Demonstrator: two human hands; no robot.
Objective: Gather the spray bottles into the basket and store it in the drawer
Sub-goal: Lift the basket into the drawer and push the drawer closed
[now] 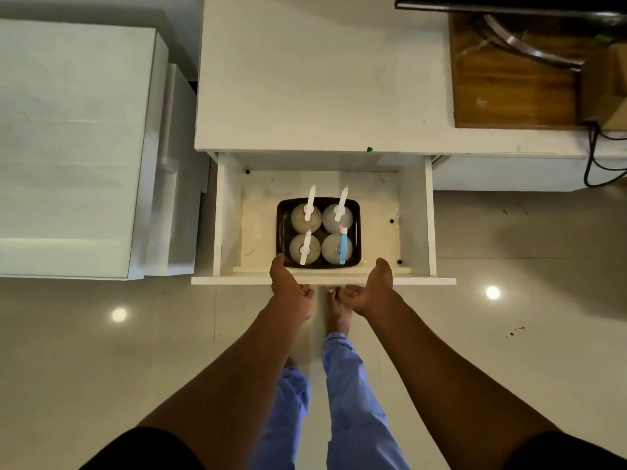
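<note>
A dark basket [357, 215] sits inside the open white drawer [415, 215], close to the drawer's front. Several spray bottles stand upright in it. Most have white heads, such as the back left one [307, 218], and the front right bottle [343, 250] has a blue head. My left hand [291, 289] and my right hand [369, 289] are at the drawer front [237, 280], just in front of the basket. Each thumb reaches over the panel's top edge and the fingers curl on its outer side. Neither hand touches the basket.
The drawer sticks out from under a white counter [322, 79]. A wooden board [509, 89], a cardboard box [607, 86] and a black cable [592, 157] are at the counter's right. A white cabinet [68, 147] stands to the left. My feet and blue trousers are on the tiled floor below the drawer.
</note>
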